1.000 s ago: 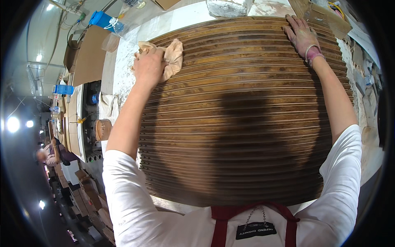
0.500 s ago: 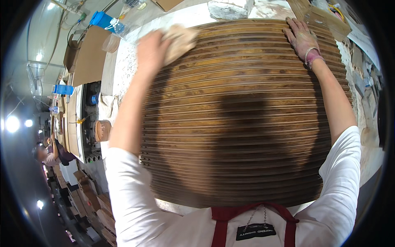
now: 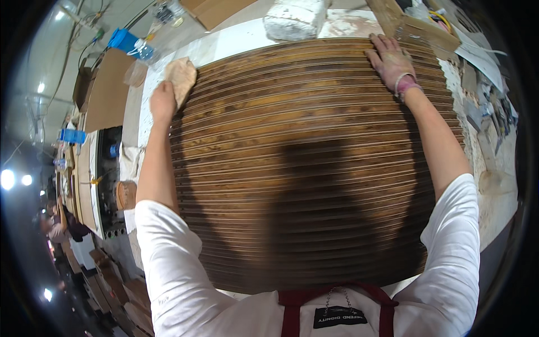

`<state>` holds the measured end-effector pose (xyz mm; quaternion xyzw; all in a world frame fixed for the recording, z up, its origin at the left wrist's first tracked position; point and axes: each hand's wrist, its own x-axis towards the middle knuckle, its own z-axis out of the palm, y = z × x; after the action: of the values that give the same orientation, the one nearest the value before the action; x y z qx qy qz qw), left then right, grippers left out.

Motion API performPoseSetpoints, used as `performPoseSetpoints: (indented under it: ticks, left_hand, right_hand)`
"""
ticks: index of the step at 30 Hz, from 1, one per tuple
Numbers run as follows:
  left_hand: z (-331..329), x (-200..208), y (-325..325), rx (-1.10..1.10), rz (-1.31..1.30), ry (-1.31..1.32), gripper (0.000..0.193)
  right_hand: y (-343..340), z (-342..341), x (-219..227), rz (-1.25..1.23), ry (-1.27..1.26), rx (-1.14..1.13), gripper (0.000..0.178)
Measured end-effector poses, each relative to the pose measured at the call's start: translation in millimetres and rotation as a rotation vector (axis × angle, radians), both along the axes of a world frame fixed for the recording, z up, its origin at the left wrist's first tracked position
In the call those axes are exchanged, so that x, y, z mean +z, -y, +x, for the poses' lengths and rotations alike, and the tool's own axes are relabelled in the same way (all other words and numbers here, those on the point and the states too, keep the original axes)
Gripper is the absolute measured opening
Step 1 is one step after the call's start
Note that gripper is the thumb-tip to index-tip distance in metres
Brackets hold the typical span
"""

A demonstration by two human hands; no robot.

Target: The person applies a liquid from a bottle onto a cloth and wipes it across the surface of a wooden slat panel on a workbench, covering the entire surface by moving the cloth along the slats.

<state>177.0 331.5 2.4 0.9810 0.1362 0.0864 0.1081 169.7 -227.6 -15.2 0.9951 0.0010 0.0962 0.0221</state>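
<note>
Before you lie the slats (image 3: 252,123). At their far left corner, your left hand (image 3: 163,101) grips the cloth (image 3: 182,77); at their far right, your right hand (image 3: 391,63) rests flat and spread. Dragged across their ends, the cloth could snag; uneven pressure might shift them.

- White lamps (image 3: 8,179) glare on the dim left.
- A broad shadow (image 3: 314,219) darkens the near middle of the slatted panel (image 3: 309,163), blurring its slats.
- Straight edges bow toward a black rim.
</note>
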Motion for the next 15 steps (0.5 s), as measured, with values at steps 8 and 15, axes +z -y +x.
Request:
performPoseSetpoints:
  ticks: [8, 15]
  left_hand:
    - [-105.5, -8.8, 285.4, -0.933, 0.136, 0.359, 0.040]
    - [-108.6, -3.5, 75.5, -0.397, -0.057, 0.178, 0.040]
  right_hand:
    - [3.9, -0.8, -1.7, 0.031, 0.048, 0.036, 0.056]
    - [11.1, -1.2, -9.9, 0.016, 0.088, 0.044, 0.054]
